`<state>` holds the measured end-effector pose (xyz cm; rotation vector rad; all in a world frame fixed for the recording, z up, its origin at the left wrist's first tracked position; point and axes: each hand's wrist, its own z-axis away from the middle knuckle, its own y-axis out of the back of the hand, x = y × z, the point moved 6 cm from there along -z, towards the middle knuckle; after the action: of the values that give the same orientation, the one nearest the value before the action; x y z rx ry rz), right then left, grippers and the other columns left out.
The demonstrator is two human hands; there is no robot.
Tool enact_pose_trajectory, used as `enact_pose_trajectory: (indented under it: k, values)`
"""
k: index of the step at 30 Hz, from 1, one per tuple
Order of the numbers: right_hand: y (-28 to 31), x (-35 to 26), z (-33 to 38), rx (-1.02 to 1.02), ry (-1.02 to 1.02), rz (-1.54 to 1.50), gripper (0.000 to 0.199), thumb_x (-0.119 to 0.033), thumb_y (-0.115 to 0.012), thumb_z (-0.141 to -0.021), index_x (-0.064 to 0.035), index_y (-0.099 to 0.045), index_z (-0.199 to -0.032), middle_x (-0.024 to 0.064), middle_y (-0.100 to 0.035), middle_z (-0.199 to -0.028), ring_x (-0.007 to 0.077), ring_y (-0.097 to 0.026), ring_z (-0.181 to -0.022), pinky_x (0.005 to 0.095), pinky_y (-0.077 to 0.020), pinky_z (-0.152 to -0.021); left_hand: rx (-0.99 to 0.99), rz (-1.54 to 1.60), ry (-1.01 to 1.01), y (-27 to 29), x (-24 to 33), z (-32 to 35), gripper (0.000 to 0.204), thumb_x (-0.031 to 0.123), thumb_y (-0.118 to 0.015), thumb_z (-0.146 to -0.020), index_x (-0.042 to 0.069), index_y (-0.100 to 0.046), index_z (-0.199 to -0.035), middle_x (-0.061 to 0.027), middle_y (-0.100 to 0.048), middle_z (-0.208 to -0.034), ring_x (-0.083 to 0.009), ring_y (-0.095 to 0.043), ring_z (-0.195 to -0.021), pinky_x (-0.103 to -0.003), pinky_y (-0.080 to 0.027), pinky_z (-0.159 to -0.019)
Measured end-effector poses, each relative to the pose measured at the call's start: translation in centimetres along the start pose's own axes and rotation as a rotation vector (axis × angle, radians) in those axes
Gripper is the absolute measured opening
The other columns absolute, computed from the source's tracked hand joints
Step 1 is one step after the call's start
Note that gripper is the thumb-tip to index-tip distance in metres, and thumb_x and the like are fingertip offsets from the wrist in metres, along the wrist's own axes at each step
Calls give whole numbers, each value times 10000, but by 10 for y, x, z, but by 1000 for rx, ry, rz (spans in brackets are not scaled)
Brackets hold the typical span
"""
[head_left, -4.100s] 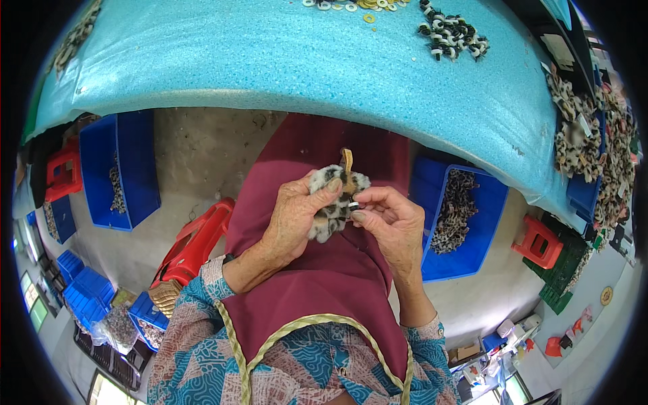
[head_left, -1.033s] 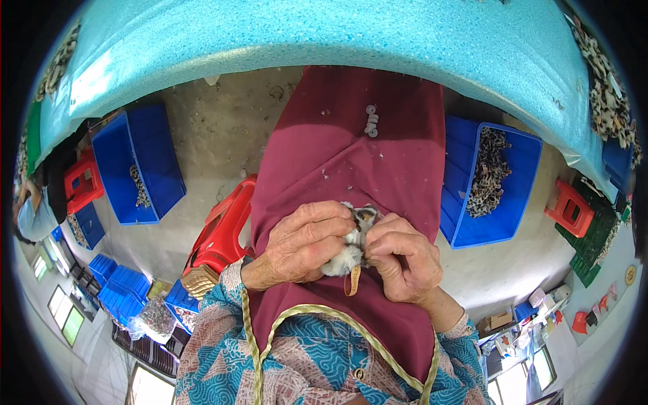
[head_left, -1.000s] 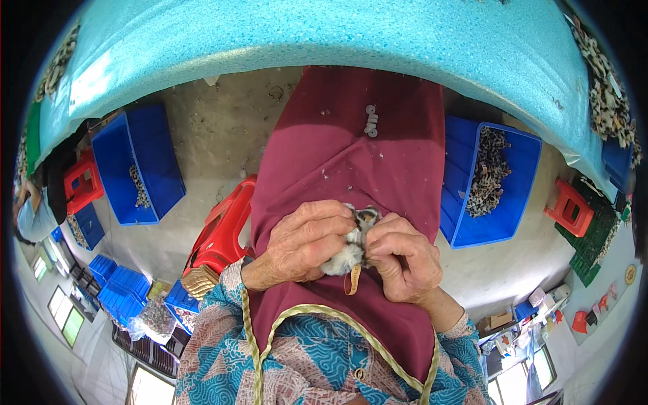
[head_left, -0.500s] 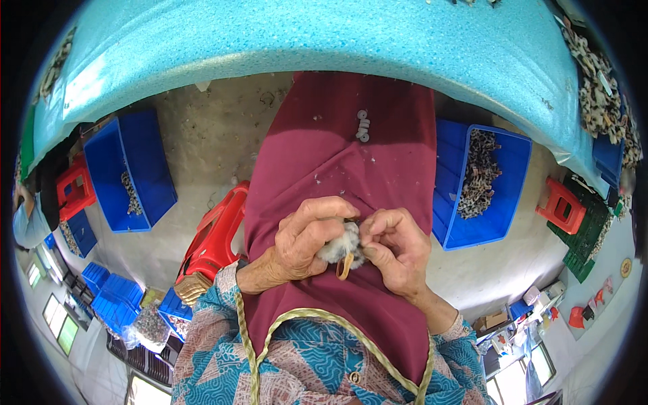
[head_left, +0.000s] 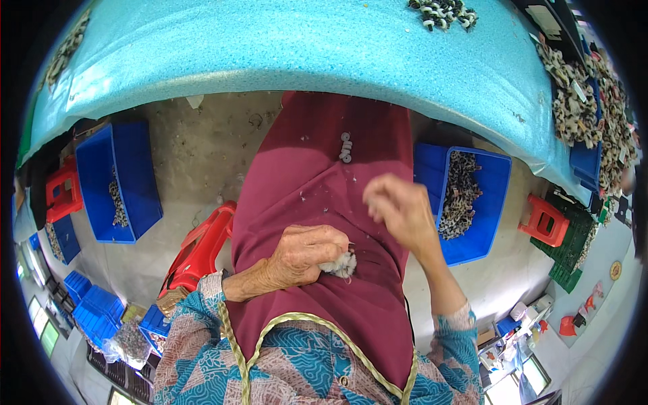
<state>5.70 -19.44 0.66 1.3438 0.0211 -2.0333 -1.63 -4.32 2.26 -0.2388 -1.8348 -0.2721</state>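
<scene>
My left hand [head_left: 307, 253] is closed round a small grey-and-white fluffy piece [head_left: 339, 265], low over my lap. Part of the piece sticks out past my fingertips, with a thin strand hanging from its lower edge; the rest is covered by my hand. My right hand [head_left: 403, 210] is raised to the right, apart from the piece. Its fingers are bent and smeared by motion, so I cannot tell whether they hold anything. Under both hands spreads a maroon apron [head_left: 297, 182], dotted with bits of fluff and bearing a short row of white rings [head_left: 346, 147].
A table with a blue speckled cover [head_left: 283, 50] stands in front, bearing dark-and-white pieces [head_left: 442, 13]. Blue bins stand on the floor at left [head_left: 138, 182] and right [head_left: 496, 202], holding similar pieces. Red stools [head_left: 202, 250], [head_left: 545, 221] are nearby. Fluffy pieces [head_left: 574, 101] heap at far right.
My right hand has come away from the fluffy piece and moved up. The piece stays in my left hand; its tan loop no longer shows. The whole view has shifted slightly.
</scene>
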Motion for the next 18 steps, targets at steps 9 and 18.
enact_pose_trajectory:
  k: [9, 18]
  values:
    - [-36, 22, -77, 200, 357, 911, 188, -75, -641, -695, -26, -543, -848, 160, -618, -794, 309, -612, -770, 409, -507, -622, 54, -71, -65, 10, 4, 1, 247, -85, -586, -515, 24, -568, -736, -79, -578, -876, -174, -579, -632, -266, -473, -513]
    - [-1, 12, -53, 75, 147, 483, 139, -19, -629, -751, -10, -564, -874, 94, -626, -788, 203, -636, -720, 324, -518, -631, 257, -95, -117, 27, 2, 14, 210, -37, -632, -579, 32, -620, -778, -119, -586, -900, -165, -563, -668, -256, -457, -524]
